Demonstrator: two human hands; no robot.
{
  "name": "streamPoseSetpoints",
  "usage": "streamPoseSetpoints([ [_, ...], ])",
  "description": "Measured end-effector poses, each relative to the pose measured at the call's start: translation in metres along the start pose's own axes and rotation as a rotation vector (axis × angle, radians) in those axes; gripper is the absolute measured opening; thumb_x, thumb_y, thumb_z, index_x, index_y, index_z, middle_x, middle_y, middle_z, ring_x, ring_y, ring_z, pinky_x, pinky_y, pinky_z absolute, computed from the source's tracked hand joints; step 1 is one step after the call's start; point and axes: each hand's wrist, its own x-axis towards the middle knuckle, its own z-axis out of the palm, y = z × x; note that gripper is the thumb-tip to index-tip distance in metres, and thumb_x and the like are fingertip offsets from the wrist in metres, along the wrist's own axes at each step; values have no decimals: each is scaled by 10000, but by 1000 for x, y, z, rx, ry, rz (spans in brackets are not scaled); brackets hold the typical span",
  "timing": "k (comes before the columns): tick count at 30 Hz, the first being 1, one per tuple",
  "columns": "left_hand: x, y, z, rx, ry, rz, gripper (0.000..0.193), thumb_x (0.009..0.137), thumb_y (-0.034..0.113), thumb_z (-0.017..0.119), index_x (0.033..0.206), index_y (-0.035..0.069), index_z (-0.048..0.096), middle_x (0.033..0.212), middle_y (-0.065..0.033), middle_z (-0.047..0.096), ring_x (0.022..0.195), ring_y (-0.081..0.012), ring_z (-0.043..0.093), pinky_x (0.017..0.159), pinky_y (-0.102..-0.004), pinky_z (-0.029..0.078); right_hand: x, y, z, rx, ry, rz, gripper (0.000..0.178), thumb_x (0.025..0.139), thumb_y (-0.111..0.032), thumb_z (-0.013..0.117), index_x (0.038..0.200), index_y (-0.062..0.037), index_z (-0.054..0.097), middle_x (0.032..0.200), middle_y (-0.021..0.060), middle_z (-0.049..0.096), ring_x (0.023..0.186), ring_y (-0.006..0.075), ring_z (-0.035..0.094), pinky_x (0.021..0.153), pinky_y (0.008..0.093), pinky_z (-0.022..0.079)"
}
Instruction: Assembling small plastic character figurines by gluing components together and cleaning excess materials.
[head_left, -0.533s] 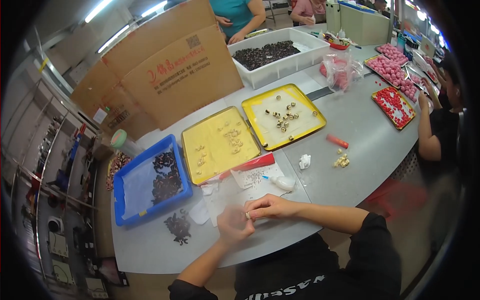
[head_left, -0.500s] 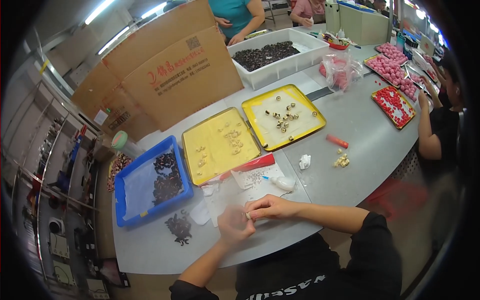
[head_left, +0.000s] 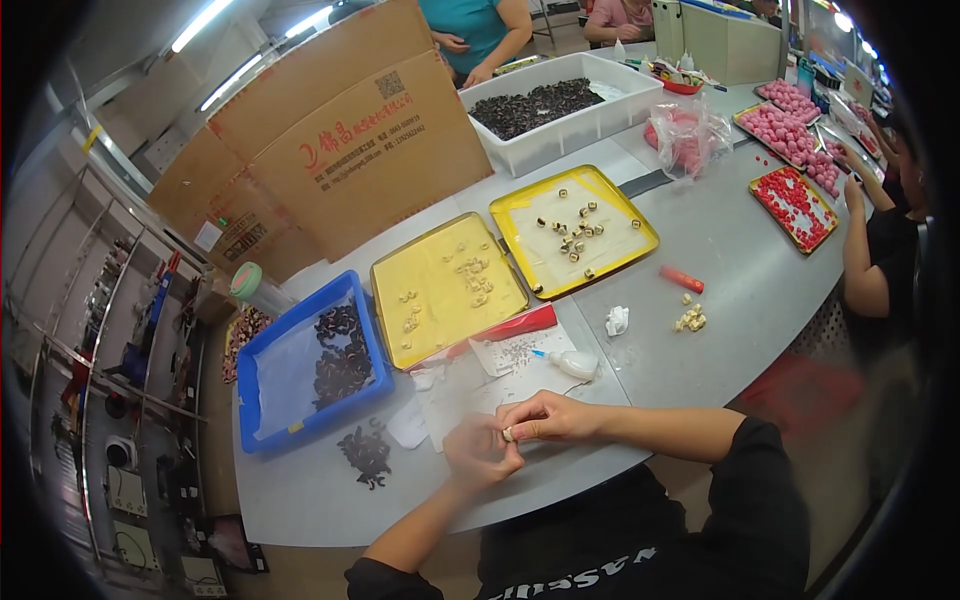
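My left hand (head_left: 476,452) and my right hand (head_left: 552,415) meet above the table's near edge. Between their fingertips is a small cream-coloured piece (head_left: 508,434), partly covered, so its exact kind does not show. The fingers of both hands are closed round it. Just beyond them lies a white sheet (head_left: 470,395) with tiny grey bits on it. On that sheet rests a small white squeeze bottle (head_left: 574,364) with a blue tip, on its side. A red strip (head_left: 510,328) runs along the sheet's far edge.
Left stands a blue tray (head_left: 245,405) with dark curved pieces; a dark pile (head_left: 366,454) lies before it. Beyond are a yellow tray (head_left: 410,275) of cream pieces and another yellow tray (head_left: 520,218) of black-and-cream pieces. Right are a red tube (head_left: 682,279) and loose cream pieces (head_left: 691,318). Co-workers sit nearby.
The whole view has shifted slightly, so everything sits a little further right. Both hands stay together on the small cream piece. A co-worker's arms at the right have moved a little.
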Motion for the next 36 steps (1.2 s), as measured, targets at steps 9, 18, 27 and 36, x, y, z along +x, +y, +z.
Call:
streamPoseSetpoints([
  [9, 2, -5, 3, -33, -31, 83, 311, 608, 2, 660, 847, 20, 463, 514, 69, 354, 445, 8, 273, 434, -152, 217, 0, 3, 0, 72, -20, 8, 271, 863, -258, 506, 855, 1, 585, 889, 23, 528, 867, 105, 465, 797, 257, 354],
  [18, 2, 0, 7, -165, -13, -11, 316, 628, -45, 629, 868, 24, 435, 589, 56, 404, 493, 13, 320, 465, -137, 236, -3, -4, -1, 320, -28, 174, 233, 870, -162, 496, 936, 51, 565, 986, 88, 493, 962, 157, 449, 853, 271, 336],
  [27, 2, -4, 2, -37, -22, 31, 288, 597, 3, 651, 810, 26, 459, 522, 76, 337, 456, 7, 262, 443, -154, 210, -3, 2, -3, 309, -26, 178, 237, 867, -163, 506, 955, 47, 571, 971, 66, 503, 903, 127, 474, 804, 254, 369],
  [36, -2, -14, 0, 35, -14, 65, 287, 573, -15, 632, 795, 20, 454, 526, 65, 330, 456, -1, 251, 445, -155, 210, -2, -11, -1, -2, 27, 79, 274, 859, -260, 522, 922, 0, 582, 900, 12, 559, 861, 91, 483, 787, 244, 375],
])
